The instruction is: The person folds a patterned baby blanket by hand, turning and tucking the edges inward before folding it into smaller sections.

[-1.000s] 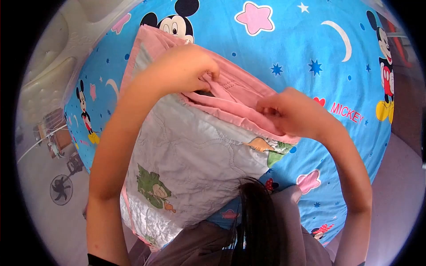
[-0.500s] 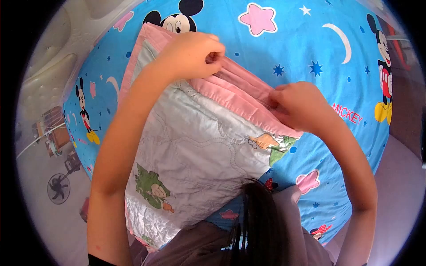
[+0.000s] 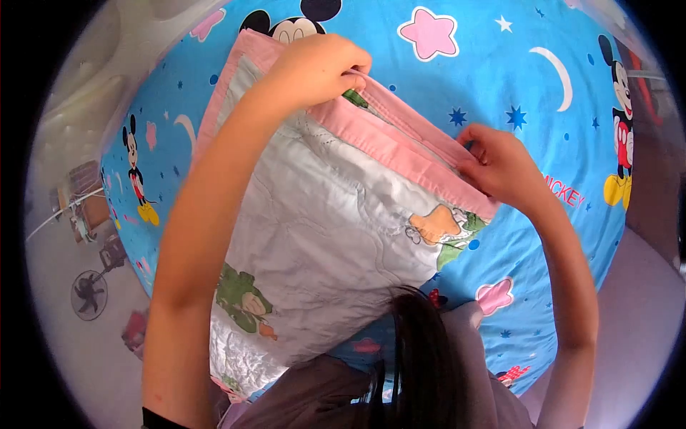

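Note:
A pale quilt [image 3: 321, 214] with pink binding and green cartoon prints lies folded at a slant on the blue bed sheet [image 3: 514, 236]. Along its upper border, my left hand [image 3: 321, 70] pinches the pink edge, with a bit of green fabric showing just beside the fingers. My right hand [image 3: 496, 163] is closed on the same pink border near the quilt's right corner. Between the two hands the layers of the border stand slightly apart. The fingertips of both hands are partly hidden by fabric and knuckles.
The sheet carries Mickey figures, stars and moons. A padded headboard [image 3: 86, 107] curves along the left. On the floor at lower left stands a fan [image 3: 89, 294]. Dark hair [image 3: 421, 350] hangs in front of the view, over my legs.
Both hands have shifted slightly with the border still in them. The gap between the border layers looks narrower, and green fabric now shows by my left fingers.

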Demonstrator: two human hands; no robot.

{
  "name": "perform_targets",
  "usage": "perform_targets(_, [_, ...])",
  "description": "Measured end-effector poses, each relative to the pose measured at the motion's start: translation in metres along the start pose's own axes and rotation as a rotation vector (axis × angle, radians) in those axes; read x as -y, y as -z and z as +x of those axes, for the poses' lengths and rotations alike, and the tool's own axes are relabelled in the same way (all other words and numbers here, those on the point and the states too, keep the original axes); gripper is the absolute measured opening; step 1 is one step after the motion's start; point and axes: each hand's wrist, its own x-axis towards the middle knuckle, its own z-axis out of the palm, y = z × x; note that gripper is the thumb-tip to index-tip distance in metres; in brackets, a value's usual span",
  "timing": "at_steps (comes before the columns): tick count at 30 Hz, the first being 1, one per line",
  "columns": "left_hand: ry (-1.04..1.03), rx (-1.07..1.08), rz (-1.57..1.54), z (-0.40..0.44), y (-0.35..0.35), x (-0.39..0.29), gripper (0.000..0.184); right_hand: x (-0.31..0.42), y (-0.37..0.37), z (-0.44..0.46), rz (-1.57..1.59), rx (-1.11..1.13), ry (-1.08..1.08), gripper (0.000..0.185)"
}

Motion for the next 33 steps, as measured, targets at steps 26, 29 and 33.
perform_targets(26, [0.472,-0.503,-0.525,-0.074,0.009,0.141,0.026,-0.017,0.006,0.004,0.099,0.055,-0.007,0.013])
perform_targets(29, [0.416,-0.631,-0.396,-0.075,0.009,0.136,0.025,-0.01,0.007,0.0,0.1,0.028,-0.006,0.011])
perform_targets(33, [0.421,-0.636,-0.465,-0.074,0.0,0.154,0.02,-0.005,-0.001,-0.013,0.01,-0.226,0.198,0.008])
